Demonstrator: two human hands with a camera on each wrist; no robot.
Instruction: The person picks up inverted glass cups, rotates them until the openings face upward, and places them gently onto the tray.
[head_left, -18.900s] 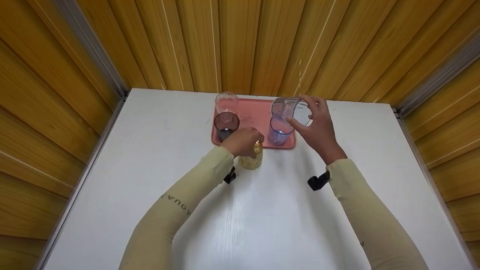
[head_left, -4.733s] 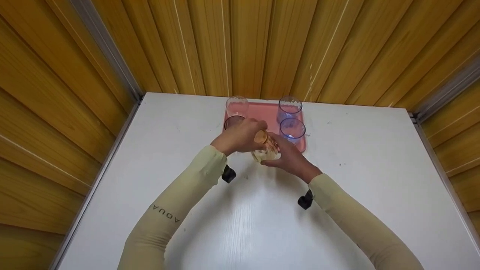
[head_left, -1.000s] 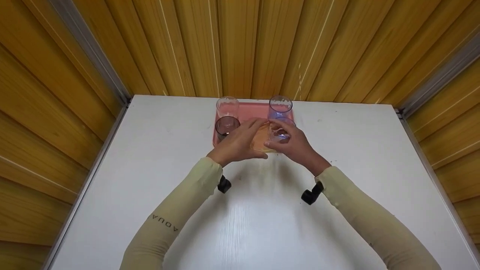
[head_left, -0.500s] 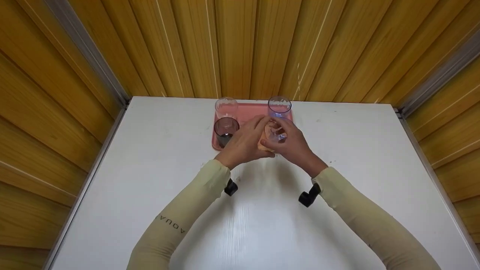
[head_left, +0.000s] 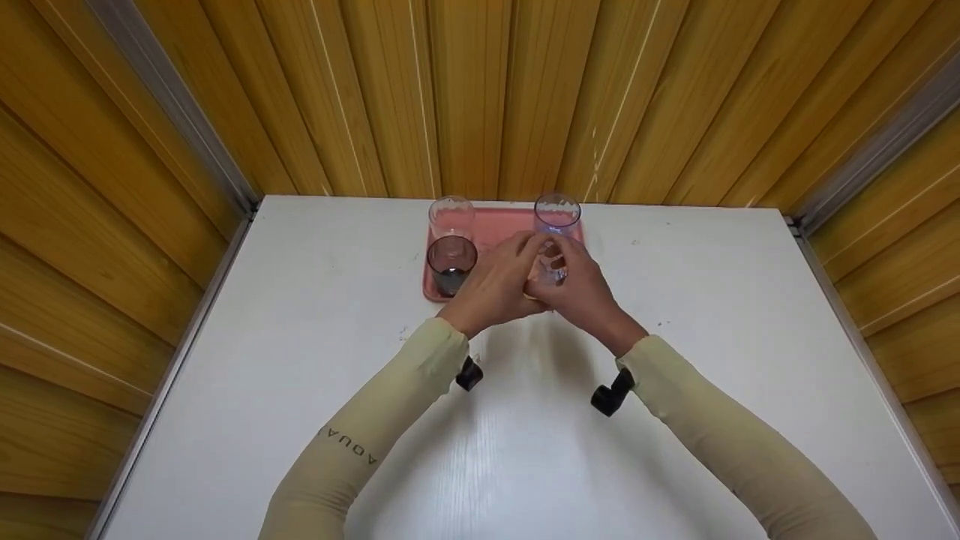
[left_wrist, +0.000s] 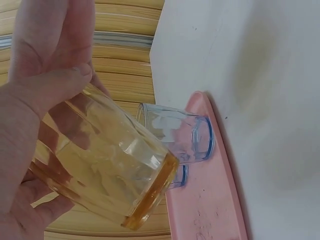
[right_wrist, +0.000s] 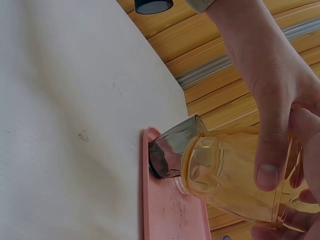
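An amber glass tumbler (left_wrist: 110, 155) is held tilted above the tray, its base turned toward the tray's side. My left hand (head_left: 491, 289) grips it around the rim end. My right hand (head_left: 581, 292) also holds it, the thumb lying along its wall in the right wrist view. From the head, the hands hide most of this tumbler. Below, on the pink tray (head_left: 499, 221), a blue tumbler (left_wrist: 177, 132) stands at the front right. Another blue tumbler (head_left: 557, 214) is behind it. On the left are a dark grey tumbler (head_left: 451, 266) and a clear tumbler (head_left: 451, 217) farther back.
The tray lies at the far edge of a white table (head_left: 480, 450). Behind it rises a wood-look panel wall (head_left: 465, 97), with similar panels on both sides. Black wrist cameras (head_left: 611, 397) hang beneath both forearms.
Earlier my right hand held a tilted bluish tumbler over the tray; a tumbler now stands at back right. The amber tumbler has risen off the table. Lately both hands have drawn closer together.
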